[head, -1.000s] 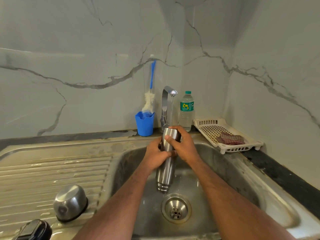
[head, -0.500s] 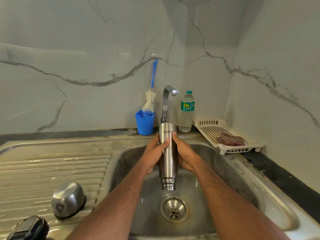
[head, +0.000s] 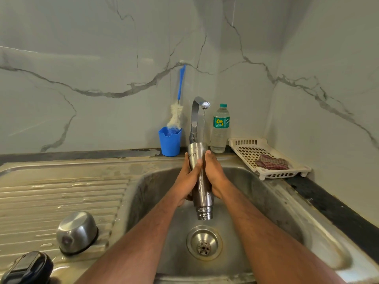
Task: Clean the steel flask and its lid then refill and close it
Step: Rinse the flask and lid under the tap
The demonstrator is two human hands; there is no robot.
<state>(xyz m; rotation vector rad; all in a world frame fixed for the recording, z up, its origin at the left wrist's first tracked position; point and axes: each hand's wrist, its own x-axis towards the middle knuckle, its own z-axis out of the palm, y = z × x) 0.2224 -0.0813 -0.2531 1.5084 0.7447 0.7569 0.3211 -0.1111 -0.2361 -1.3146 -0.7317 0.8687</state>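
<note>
Flask [head: 200, 181] held inverted over sink [head: 266, 201], directly below tap [head: 198, 115], above drain [head: 204, 242]. Left hand [head: 187, 181] and right hand [head: 215, 177] flanking flask. Left of tap: cup [head: 169, 143] holding brush [head: 177, 111]. Right of tap: bottle [head: 220, 129], then tray [head: 246, 144] carrying cloth [head: 270, 163]. Left of sink, on drainboard [head: 51, 191]: lid [head: 77, 232].

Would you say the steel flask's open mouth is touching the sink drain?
Apart: the head view shows the inverted steel flask held up, bare basin between its mouth and the sink drain.
</note>
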